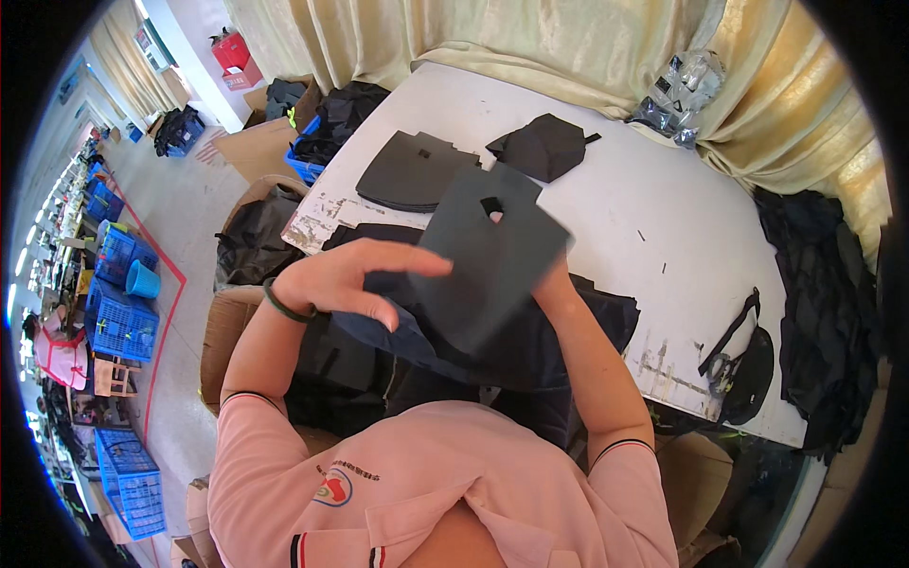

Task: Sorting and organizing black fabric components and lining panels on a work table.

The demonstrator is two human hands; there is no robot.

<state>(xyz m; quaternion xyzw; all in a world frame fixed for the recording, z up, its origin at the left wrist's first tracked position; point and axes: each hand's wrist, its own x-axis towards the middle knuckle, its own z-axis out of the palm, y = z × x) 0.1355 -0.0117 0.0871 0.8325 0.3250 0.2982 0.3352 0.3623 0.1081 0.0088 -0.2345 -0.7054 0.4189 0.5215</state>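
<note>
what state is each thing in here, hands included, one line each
Left hand: open, thumb and fingers apart; contact with panel unclear
Right hand: gripping, partly hidden
Dark panel: held up, hole cut through
Panel stack: lying flat
Black pouch: lying down, strap loose
White table: scuffed along near edge
Curtain: hanging in folds
Plastic bags: crumpled
</note>
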